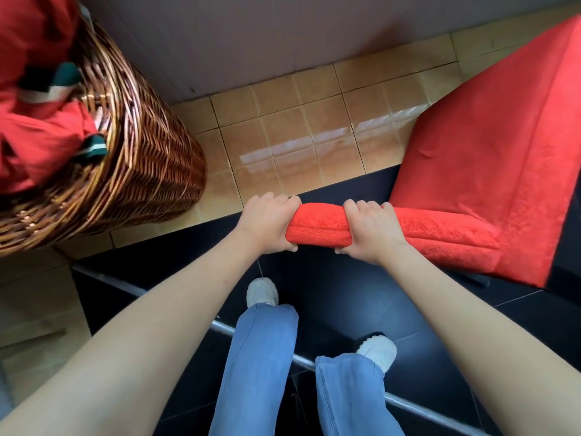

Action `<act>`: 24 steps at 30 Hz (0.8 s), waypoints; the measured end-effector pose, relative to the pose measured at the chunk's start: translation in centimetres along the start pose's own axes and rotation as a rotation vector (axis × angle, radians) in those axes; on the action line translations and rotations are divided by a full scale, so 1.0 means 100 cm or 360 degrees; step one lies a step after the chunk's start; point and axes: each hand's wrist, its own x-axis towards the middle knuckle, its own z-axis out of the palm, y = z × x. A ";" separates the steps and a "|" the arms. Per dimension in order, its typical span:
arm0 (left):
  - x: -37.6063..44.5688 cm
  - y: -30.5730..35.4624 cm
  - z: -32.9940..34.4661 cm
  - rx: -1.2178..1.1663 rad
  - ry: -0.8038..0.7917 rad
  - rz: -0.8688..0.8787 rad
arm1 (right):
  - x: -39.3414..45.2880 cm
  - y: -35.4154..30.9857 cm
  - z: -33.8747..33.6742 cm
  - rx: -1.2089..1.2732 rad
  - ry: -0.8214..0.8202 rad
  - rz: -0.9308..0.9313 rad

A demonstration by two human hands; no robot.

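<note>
Red cloth point(478, 146), thick and patterned, is held in front of the person near the middle of the view, its near end folded into a tight roll. The left hand point(267, 226) grips the tip of that roll, fingers curled over the top and thumb beneath. The right hand point(369, 229) clasps it just beside, the same way. From the hands the cloth spreads rightward in a broad sheet. A wicker basket point(141, 158) holding red clothes point(34, 143) stands on the tiled floor point(283, 121) at left.
</note>
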 end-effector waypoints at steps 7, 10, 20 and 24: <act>-0.004 0.010 -0.036 0.0026 -0.0043 -0.0029 | -0.004 0.008 -0.028 -0.0044 0.0059 -0.0062; -0.007 0.011 -0.052 0.0036 -0.0026 -0.0058 | -0.003 0.012 -0.048 -0.0073 0.0041 -0.0109; -0.046 0.004 -0.076 -0.0665 0.0139 -0.0192 | -0.016 0.025 -0.084 -0.0101 0.0006 -0.0217; -0.048 0.009 -0.091 -0.0539 0.0102 -0.0154 | -0.024 0.033 -0.091 -0.0094 0.0039 -0.0210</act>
